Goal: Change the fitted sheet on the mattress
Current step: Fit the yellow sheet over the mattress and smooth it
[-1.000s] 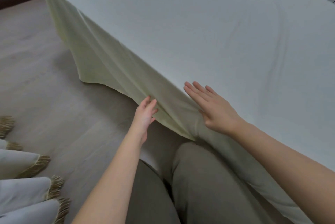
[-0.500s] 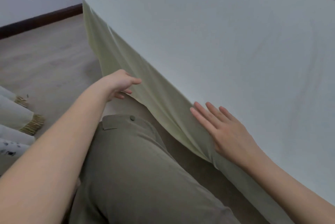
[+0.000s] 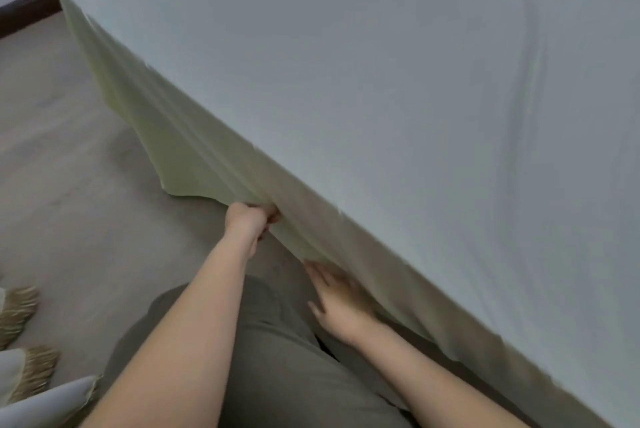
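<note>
A pale yellow-green sheet (image 3: 381, 88) covers the mattress top and hangs down its near side in long folds. The hanging edge (image 3: 194, 164) ends above the floor, and the mattress itself is hidden under the fabric. My left hand (image 3: 247, 223) is closed on a bunch of the hanging sheet near its lower edge. My right hand (image 3: 341, 299) lies flat, fingers spread, against the draped side just below and to the right of the left hand. Whether its fingertips are under the hem I cannot tell.
Light wooden floor (image 3: 69, 150) runs along the bed's left. Cushions with tan fringe (image 3: 20, 341) lie at the lower left. A dark baseboard (image 3: 24, 8) lines the far wall. My knees in olive trousers (image 3: 277, 375) are close against the bed's side.
My left hand dropped from mid-air to the sheet's hanging side and closed on it. My right hand slid off the mattress top down onto the drape. The view tilted lower.
</note>
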### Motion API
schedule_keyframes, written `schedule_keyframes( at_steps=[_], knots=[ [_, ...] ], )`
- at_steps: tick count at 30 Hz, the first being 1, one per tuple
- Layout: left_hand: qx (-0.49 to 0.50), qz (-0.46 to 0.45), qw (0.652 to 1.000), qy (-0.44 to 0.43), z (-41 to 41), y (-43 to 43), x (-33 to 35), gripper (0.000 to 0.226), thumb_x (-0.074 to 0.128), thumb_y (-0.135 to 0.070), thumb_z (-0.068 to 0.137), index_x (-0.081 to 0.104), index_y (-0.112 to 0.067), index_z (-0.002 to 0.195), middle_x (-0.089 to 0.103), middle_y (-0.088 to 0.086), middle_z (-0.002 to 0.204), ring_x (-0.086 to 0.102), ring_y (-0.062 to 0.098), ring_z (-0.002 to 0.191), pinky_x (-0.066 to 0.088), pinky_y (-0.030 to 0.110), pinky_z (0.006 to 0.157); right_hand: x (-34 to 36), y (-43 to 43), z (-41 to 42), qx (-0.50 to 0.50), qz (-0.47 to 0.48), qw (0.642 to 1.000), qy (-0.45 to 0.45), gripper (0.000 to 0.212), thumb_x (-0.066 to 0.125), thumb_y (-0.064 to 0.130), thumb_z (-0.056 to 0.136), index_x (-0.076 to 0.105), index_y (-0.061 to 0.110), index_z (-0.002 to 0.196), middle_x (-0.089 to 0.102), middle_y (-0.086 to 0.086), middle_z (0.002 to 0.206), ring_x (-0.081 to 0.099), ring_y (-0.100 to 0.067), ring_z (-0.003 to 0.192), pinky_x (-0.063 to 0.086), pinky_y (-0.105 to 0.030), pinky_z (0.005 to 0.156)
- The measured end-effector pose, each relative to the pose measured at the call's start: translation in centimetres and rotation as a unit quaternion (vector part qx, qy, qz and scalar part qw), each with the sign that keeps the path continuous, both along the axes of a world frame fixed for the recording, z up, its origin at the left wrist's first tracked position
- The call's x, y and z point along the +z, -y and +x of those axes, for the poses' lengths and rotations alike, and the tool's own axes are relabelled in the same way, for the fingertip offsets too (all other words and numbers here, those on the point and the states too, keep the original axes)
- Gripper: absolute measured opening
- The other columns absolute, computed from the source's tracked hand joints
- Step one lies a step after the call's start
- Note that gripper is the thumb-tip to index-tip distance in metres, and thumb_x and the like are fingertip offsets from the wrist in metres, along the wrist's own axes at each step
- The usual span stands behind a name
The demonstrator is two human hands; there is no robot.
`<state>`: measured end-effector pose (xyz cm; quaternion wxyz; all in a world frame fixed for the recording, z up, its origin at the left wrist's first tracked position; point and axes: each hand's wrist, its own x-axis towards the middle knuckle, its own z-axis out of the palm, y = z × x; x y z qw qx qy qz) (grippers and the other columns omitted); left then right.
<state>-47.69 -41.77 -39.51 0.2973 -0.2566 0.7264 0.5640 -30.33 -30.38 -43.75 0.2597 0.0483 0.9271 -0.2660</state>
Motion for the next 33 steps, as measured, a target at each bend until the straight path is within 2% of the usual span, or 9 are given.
schedule_keyframes(
  at_steps=[2,7,9,13,17,19,23,27,33],
  knots=[
    [0.056,0.02,0.998,0.029,0.3,-0.1,-1.8,0.01,0.067,-0.016,0.084,0.061,-0.009,0.084,0.06,0.006,0.067,0.047,0.013,0.047,0.034,0.02,0.047,-0.5,1.2,0.1,-0.268,-0.17,0.946,0.068,0.07,0.057,0.036,0.095,0.024,0.016,0.153,0.031,-0.001,0.154,0.034,-0.02,0.14,0.024,-0.026,0.114],
    [0.089,0.067,0.966,0.233,1.7,-1.0,-5.0,0.031,0.061,-0.002,0.083,0.05,0.0,0.112,0.043,0.01,0.116,0.05,0.037,0.106,0.042,0.054,0.092,-0.7,0.2,-0.5,-0.707,-0.48,0.478,0.204,0.021,0.069,0.022,0.087,0.06,0.011,0.102,0.057,-0.011,0.088,0.058,-0.021,0.074,0.054,-0.029,0.057],
    [0.058,0.099,0.936,0.333,1.7,-1.0,-5.9,0.028,0.053,0.002,0.087,0.045,0.015,0.11,0.029,0.018,0.145,0.024,0.047,0.136,0.014,0.067,0.109,-1.2,0.1,0.3,-0.745,-0.492,0.406,0.195,0.008,0.065,0.006,0.086,0.058,0.007,0.089,0.055,-0.012,0.083,0.055,-0.021,0.069,0.053,-0.027,0.05],
    [0.029,0.175,0.935,0.308,1.5,-1.6,-7.3,0.018,0.046,-0.005,0.09,0.057,0.003,0.101,0.04,0.012,0.141,0.04,0.037,0.126,0.001,0.066,0.11,-1.5,-0.4,1.5,-0.764,-0.531,0.359,0.072,0.018,0.052,-0.015,0.086,0.06,0.001,0.081,0.061,-0.009,0.075,0.052,-0.016,0.065,0.044,-0.023,0.057],
    [0.12,0.261,0.921,0.264,2.2,-2.2,-7.1,0.01,0.05,-0.008,0.086,0.056,-0.012,0.079,0.06,0.004,0.072,0.054,0.018,0.069,0.058,0.038,0.066,-0.7,-0.9,2.1,-0.759,-0.564,0.324,0.041,0.024,0.048,-0.003,0.094,0.057,0.005,0.074,0.046,-0.002,0.055,0.035,-0.012,0.057,0.03,-0.025,0.058],
    [0.151,0.223,0.934,0.236,2.3,-1.8,-6.5,0.014,0.046,-0.008,0.092,0.058,-0.01,0.085,0.06,0.007,0.079,0.058,0.024,0.071,0.057,0.03,0.049,-0.3,0.1,1.9,-0.75,-0.564,0.338,0.069,0.022,0.053,0.009,0.095,0.051,0.011,0.072,0.041,0.0,0.054,0.031,-0.011,0.056,0.029,-0.025,0.058],
    [0.206,0.225,0.925,0.225,3.0,-0.4,-5.6,0.041,0.028,-0.008,0.097,0.055,-0.009,0.128,0.061,0.013,0.123,0.058,0.03,0.114,0.047,0.049,0.093,0.3,2.2,1.1,-0.743,-0.548,0.373,0.089,0.01,0.063,0.017,0.091,0.056,0.01,0.09,0.052,-0.01,0.087,0.052,-0.017,0.074,0.047,-0.031,0.069],
    [0.181,0.289,0.907,0.249,3.5,0.4,-4.1,0.037,0.025,0.003,0.07,0.057,-0.009,0.084,0.063,0.013,0.092,0.06,0.033,0.088,0.042,0.052,0.101,0.8,2.6,0.2,-0.741,-0.583,0.334,0.017,0.014,0.053,-0.004,0.091,0.057,0.008,0.085,0.062,-0.012,0.091,0.061,-0.021,0.082,0.047,-0.035,0.094],
    [-0.1,0.358,0.891,0.26,4.6,1.3,-2.2,0.026,0.071,0.001,0.06,0.063,-0.013,0.08,0.066,0.004,0.079,0.055,0.015,0.064,0.027,0.022,0.05,1.6,3.1,0.5,-0.607,-0.687,0.396,0.042,0.018,0.072,0.017,0.076,0.066,0.015,0.093,0.06,0.0,0.073,0.053,-0.01,0.065,0.048,-0.031,0.078]
  ],
)
